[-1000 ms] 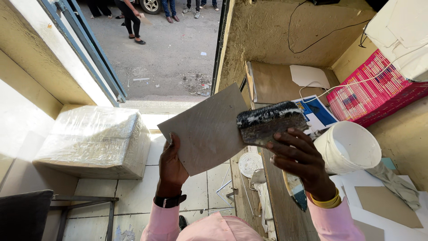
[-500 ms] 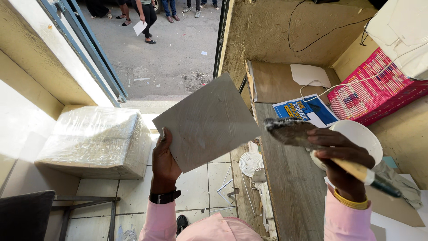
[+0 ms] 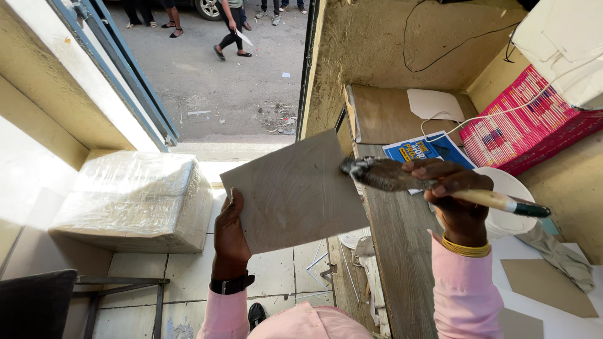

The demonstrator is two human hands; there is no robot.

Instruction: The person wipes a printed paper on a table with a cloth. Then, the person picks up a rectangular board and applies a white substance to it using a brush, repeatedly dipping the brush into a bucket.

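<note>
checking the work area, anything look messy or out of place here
Litter lies scattered on the street by the doorway. The trowel in the right hand is caked with grey paste, and the tile in the left hand is held tilted. Nothing looks broken.

Matt grey tile (image 3: 292, 191); brush (image 3: 440, 185) with wooden handle, gummed bristles; plastic-wrapped box (image 3: 135, 201); rough plaster wall (image 3: 370, 56)

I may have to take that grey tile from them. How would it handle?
The grey tile probably stays stiff: held by one edge in the left hand, it shows no sag. Likely brittle if dropped. Its face looks smeared, so possibly slippery.
</note>
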